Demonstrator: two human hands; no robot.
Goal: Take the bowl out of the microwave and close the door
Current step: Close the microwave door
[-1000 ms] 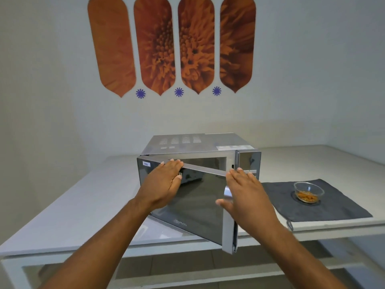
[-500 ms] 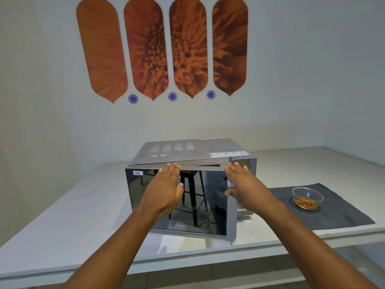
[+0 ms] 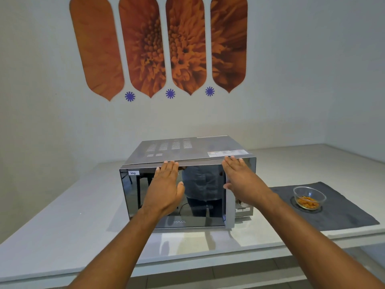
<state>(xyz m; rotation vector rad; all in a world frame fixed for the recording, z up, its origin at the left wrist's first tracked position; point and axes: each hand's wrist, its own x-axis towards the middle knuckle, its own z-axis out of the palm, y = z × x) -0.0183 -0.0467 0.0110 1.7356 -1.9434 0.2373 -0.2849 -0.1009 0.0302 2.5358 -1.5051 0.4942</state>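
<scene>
Covering part of the mirrored microwave door (image 3: 200,197) with both flat hands, left (image 3: 164,192) and right (image 3: 242,182); hiding most control knobs (image 3: 242,204); leaving door closure undeterminable.

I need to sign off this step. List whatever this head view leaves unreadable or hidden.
- Microwave interior: hidden by the mirrored door, which shows only reflections.
- Latch: the right hand covers the door's handle edge, so full closure is unconfirmed.
- Control panel: mostly behind that hand.
- Top label: print too small.
- Left hand: palm contact with the door unseen.
</scene>
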